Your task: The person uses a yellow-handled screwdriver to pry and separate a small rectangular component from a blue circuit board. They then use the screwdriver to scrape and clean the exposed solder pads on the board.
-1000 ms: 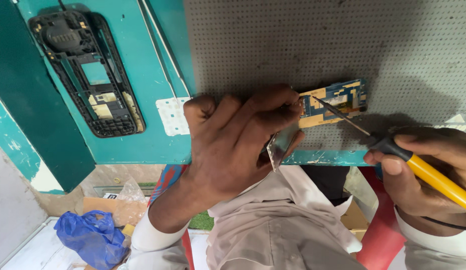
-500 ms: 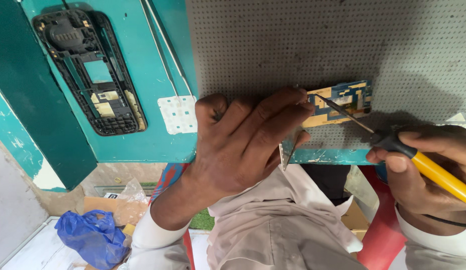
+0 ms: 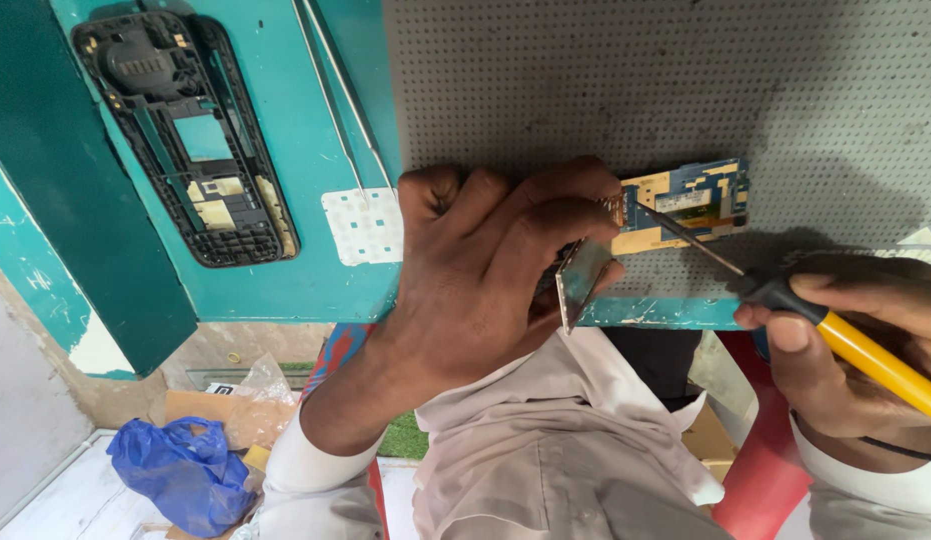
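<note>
My left hand (image 3: 495,270) presses down on the left end of a small blue and yellow circuit board (image 3: 690,205) lying on a grey perforated mat (image 3: 665,90). A thin shiny metal piece (image 3: 582,280) sticks out between its fingers. My right hand (image 3: 855,350) grips a soldering iron (image 3: 845,335) with a yellow handle and black collar. The iron's thin tip touches the board's left part, close to my left fingertips.
A black phone housing frame (image 3: 185,140) lies on the teal table top (image 3: 305,200) at the left, with a white keypad sheet (image 3: 363,226) beside it. Below the table edge are a blue plastic bag (image 3: 180,470), cardboard and a red stool (image 3: 760,470).
The view shifted slightly. The iron's tip moved a little left along the board, toward my left fingertips. My left hand stays pressed on the board.
</note>
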